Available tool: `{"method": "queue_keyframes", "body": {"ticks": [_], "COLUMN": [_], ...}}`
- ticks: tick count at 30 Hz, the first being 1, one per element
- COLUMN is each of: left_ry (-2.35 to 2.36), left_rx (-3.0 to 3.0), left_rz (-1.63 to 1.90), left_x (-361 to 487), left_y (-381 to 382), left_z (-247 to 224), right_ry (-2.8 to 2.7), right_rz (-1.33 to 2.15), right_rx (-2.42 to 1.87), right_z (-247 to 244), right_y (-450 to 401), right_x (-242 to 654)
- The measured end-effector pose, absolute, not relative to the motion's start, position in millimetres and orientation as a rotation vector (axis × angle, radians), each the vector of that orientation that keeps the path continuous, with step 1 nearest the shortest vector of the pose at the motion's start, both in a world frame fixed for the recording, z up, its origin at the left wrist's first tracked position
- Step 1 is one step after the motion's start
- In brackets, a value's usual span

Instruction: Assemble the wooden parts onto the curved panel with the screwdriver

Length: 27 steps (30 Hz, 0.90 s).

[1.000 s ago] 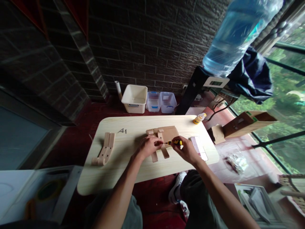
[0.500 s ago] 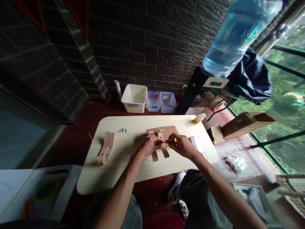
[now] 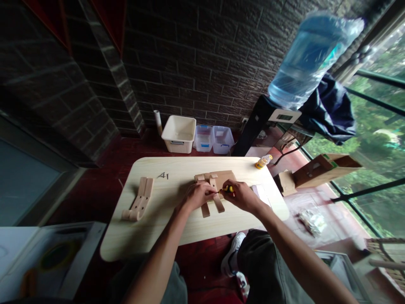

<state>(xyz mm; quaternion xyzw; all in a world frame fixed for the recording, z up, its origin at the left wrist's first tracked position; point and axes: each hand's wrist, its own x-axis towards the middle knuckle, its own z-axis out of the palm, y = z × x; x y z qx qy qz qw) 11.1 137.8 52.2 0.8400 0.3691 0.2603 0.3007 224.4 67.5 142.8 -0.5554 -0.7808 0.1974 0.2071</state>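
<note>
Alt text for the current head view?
Right hand holds a yellow-handled screwdriver beside the left hand, over curved wooden strips on a pale table. More wooden pieces lie at left; a small bottle is near the far right corner.

Worn on the head at the near side of the table (image 3: 177,166). Looks forward and down over left hand (image 3: 198,196) and right hand (image 3: 240,196) to the far wall (image 3: 196,63). Sits fairly near, yet takes in the window (image 3: 375,105) on the right.
</note>
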Motion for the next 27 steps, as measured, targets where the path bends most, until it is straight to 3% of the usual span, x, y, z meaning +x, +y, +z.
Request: {"method": "queue_keyframes", "body": {"ticks": [27], "left_ry": [0.952], "left_rx": [2.241], "left_rz": [0.633], "left_x": [8.9], "left_y": [137.1], "left_z": [61.4], "right_ry": [-2.253], "right_rz": [0.631], "right_rx": [-1.6], "right_z": [158.5], "right_y": [88.6], "right_x": [215.3]}}
